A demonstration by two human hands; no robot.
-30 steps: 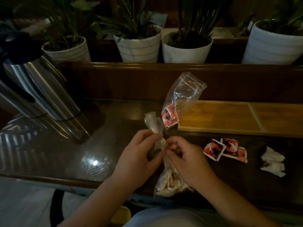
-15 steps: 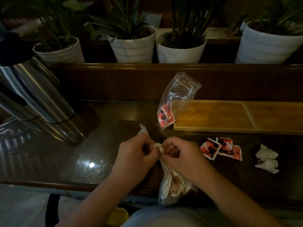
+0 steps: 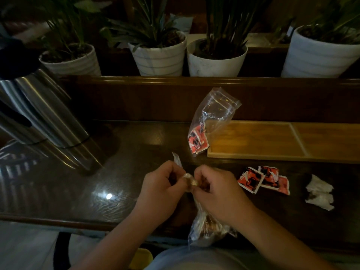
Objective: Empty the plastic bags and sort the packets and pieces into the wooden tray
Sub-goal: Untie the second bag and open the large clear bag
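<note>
1. A steel flask [image 3: 48,112] stands at the left of the dark table [image 3: 109,172], well apart from the hands. Four white plant pots [image 3: 159,57] line the ledge behind.
2. A clear bag [image 3: 210,119] leans against the near left corner of the wooden tray [image 3: 272,141], with red packets [image 3: 197,142] at its bottom. Both tray compartments in view are bare.
3. Three loose red packets [image 3: 263,179] lie on the table in front of the tray, just right of the right hand [image 3: 218,190]. Two crumpled white wrappers [image 3: 319,191] lie further right.
4. The left hand [image 3: 161,188] and the right hand are close together, both pinching the twisted neck of a knotted bag [image 3: 206,228].
5. That bag hangs below the hands at the table's near edge, its neck tail sticking up behind the left hand.
6. It is clear, crinkled plastic with brownish pieces inside; what they are cannot be made out.
</note>
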